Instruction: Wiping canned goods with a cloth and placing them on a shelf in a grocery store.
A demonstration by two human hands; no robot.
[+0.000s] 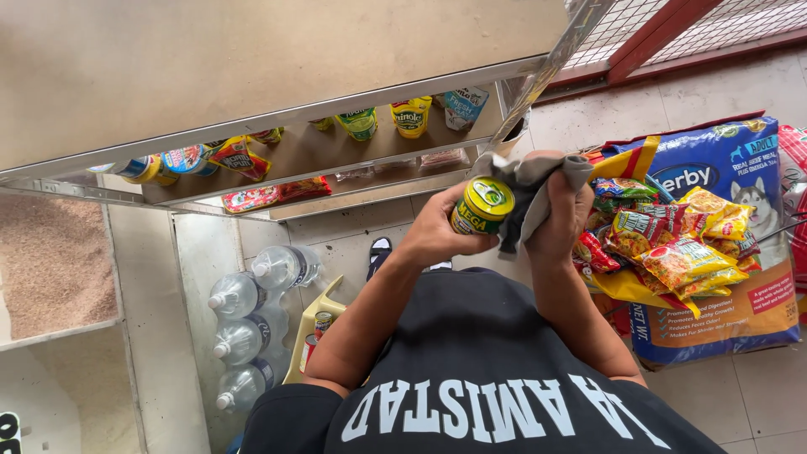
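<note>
Two hands on one can: left hand [437, 231] wraps the side of the green-and-yellow can [482, 206], fingers curled round it from the left. Right hand [559, 214] is bunched shut on a grey cloth [528, 189], which is pressed against the can's right side and upper rim.

Risks, my read:
- Can is held in mid-air above the floor, over the lap, nothing under it. The left grip covers only one side, so a hard push from the cloth could roll it out of the fingers.
- Cloth hangs loose below the right hand; a fold could catch on the lid rim.
- Pile of snack packets [672, 240] sits on the big blue pet food bag [723, 168] just beside the right forearm; an elbow swing could tip them.

Position: can sits between both hands, top facing the camera, touching left fingers and cloth. Can't tell whether the right fingers touch metal directly.

Nearby: shelf [336, 155] with more cans and packets ahead, water bottles [252, 328] on the floor to the left.
</note>
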